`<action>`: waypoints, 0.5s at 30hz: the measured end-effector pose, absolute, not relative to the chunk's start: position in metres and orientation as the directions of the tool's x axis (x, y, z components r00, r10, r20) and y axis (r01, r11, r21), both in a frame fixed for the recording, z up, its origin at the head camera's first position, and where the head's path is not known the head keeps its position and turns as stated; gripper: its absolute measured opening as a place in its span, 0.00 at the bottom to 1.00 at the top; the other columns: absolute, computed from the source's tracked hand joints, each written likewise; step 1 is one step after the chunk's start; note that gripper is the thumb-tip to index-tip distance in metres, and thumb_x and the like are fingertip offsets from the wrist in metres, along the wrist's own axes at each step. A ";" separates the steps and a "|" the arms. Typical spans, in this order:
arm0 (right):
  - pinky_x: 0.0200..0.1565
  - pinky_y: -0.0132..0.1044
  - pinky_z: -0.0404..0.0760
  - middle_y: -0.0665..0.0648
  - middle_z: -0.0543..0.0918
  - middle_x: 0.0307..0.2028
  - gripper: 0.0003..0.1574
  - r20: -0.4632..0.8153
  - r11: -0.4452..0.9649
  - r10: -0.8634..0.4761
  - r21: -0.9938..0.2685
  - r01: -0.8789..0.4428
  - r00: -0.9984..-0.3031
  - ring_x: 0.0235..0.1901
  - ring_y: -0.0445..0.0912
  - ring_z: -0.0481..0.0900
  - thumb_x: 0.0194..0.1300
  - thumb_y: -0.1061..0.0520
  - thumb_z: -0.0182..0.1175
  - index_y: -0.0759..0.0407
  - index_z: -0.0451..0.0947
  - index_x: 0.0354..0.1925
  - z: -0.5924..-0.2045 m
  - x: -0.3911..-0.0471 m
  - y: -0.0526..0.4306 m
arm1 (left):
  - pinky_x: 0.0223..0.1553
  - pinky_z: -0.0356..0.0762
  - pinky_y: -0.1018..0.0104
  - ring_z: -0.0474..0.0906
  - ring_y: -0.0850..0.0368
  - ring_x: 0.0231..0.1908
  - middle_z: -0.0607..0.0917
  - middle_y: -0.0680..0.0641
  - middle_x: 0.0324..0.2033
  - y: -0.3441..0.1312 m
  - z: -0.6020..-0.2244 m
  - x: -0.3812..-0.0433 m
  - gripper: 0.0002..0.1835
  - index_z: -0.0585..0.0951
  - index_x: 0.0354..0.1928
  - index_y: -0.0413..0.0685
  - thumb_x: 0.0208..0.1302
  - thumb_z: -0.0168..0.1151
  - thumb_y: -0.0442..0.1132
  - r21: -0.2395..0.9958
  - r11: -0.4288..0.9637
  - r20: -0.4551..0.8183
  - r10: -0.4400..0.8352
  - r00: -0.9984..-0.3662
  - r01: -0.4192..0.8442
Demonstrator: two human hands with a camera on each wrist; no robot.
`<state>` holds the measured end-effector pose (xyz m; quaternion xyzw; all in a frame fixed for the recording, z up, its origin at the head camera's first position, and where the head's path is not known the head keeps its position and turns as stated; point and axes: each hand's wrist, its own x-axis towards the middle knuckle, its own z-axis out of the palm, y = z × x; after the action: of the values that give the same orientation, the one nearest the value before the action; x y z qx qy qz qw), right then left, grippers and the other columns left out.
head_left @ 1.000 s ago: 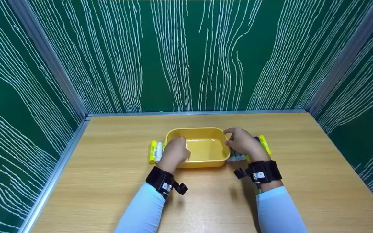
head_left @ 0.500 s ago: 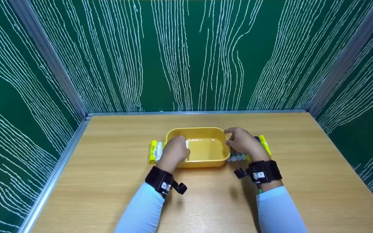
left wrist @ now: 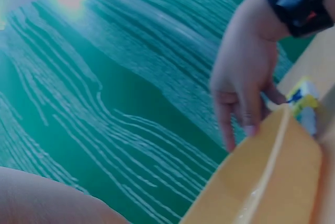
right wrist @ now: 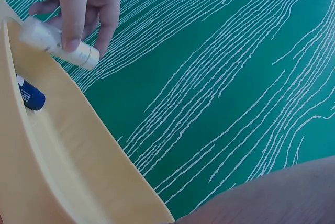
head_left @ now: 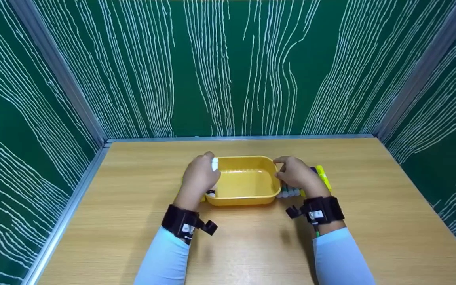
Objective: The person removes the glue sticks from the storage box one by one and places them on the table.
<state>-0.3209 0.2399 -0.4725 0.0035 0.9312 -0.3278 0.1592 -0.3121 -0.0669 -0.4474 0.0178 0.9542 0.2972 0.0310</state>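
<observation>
In the head view my left hand (head_left: pixel 199 174) is over the left end of the yellow basket (head_left: pixel 247 197). It pinches a white capped tube (head_left: pixel 215 163), which in the right wrist view tilts above the basket's rim, thumb and fingers around its middle. Below, inside the basket, lies a dark blue tube (right wrist: pixel 31 97) with a white part. My right hand (head_left: pixel 297 173) grips the basket's right end, thumb and index finger at the rim; in the left wrist view its fingers (left wrist: pixel 250 130) hang over the edge.
To the right of the basket lie several grey-ended tubes (head_left: pixel 287 192) and a bright yellow stick (head_left: pixel 324 177), partly under my right hand. A sliver of yellow shows below my left hand. Green boards with white lines (head_left: pixel 208 67) stand around the wooden table (head_left: pixel 236 245).
My left hand has risen from inside the basket and shifted left, holding the white tube, and now covers the sticks that showed left of the basket. My right hand has stayed in place.
</observation>
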 end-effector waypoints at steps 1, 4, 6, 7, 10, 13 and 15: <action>0.42 0.37 0.87 0.65 0.89 0.50 0.37 -0.299 0.784 -0.100 -0.610 0.110 -0.949 0.43 0.54 0.87 0.84 0.59 0.65 0.60 0.69 0.84 -0.472 -0.321 0.240 | 0.59 0.90 0.49 0.83 0.44 0.52 0.87 0.40 0.56 -0.070 -0.445 -0.313 0.26 0.80 0.75 0.47 0.78 0.68 0.37 0.575 0.818 -0.057 0.042 -0.997 0.002; 0.43 0.38 0.88 0.64 0.89 0.50 0.37 -0.301 0.781 -0.097 -0.613 0.115 -0.949 0.44 0.55 0.87 0.84 0.59 0.65 0.60 0.69 0.85 -0.472 -0.320 0.240 | 0.62 0.91 0.47 0.84 0.43 0.55 0.86 0.39 0.61 -0.080 -0.440 -0.314 0.28 0.78 0.78 0.49 0.79 0.68 0.38 0.596 0.802 -0.083 0.011 -0.996 -0.041; 0.43 0.38 0.88 0.65 0.89 0.50 0.37 -0.301 0.780 -0.096 -0.615 0.116 -0.949 0.44 0.55 0.87 0.84 0.59 0.65 0.60 0.69 0.85 -0.473 -0.320 0.241 | 0.64 0.91 0.46 0.84 0.42 0.56 0.86 0.39 0.63 -0.087 -0.439 -0.316 0.30 0.77 0.79 0.50 0.79 0.69 0.39 0.600 0.798 -0.089 -0.001 -0.996 -0.055; 0.42 0.38 0.88 0.65 0.89 0.50 0.37 -0.301 0.780 -0.097 -0.615 0.115 -0.949 0.43 0.54 0.87 0.85 0.59 0.64 0.60 0.69 0.85 -0.472 -0.319 0.241 | 0.63 0.90 0.45 0.85 0.42 0.56 0.86 0.39 0.64 -0.091 -0.439 -0.317 0.30 0.76 0.80 0.50 0.79 0.69 0.39 0.600 0.798 -0.089 -0.005 -0.996 -0.057; 0.43 0.38 0.88 0.65 0.89 0.50 0.37 -0.300 0.779 -0.095 -0.616 0.117 -0.949 0.43 0.54 0.86 0.85 0.59 0.64 0.59 0.69 0.85 -0.472 -0.319 0.241 | 0.62 0.90 0.44 0.86 0.41 0.56 0.87 0.38 0.65 -0.103 -0.440 -0.319 0.31 0.77 0.80 0.49 0.77 0.69 0.39 0.589 0.806 -0.081 -0.020 -0.997 -0.064; 0.44 0.40 0.89 0.65 0.89 0.51 0.37 -0.308 0.779 -0.093 -0.615 0.124 -0.947 0.43 0.54 0.86 0.85 0.59 0.64 0.59 0.69 0.85 -0.472 -0.319 0.241 | 0.60 0.89 0.44 0.86 0.39 0.57 0.88 0.38 0.65 -0.116 -0.442 -0.322 0.32 0.77 0.79 0.48 0.76 0.69 0.38 0.573 0.815 -0.084 -0.042 -0.996 -0.083; 0.45 0.41 0.90 0.65 0.89 0.51 0.37 -0.313 0.777 -0.092 -0.616 0.129 -0.945 0.43 0.54 0.87 0.85 0.59 0.64 0.58 0.69 0.85 -0.472 -0.320 0.241 | 0.62 0.87 0.43 0.86 0.38 0.58 0.87 0.37 0.66 -0.123 -0.444 -0.324 0.32 0.77 0.79 0.47 0.76 0.68 0.38 0.562 0.821 -0.096 -0.056 -0.994 -0.101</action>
<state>-0.3197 0.2413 -0.4717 0.0100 0.9280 -0.3338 0.1653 -0.3244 -0.1227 -0.4438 -0.0411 0.9534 0.2965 0.0378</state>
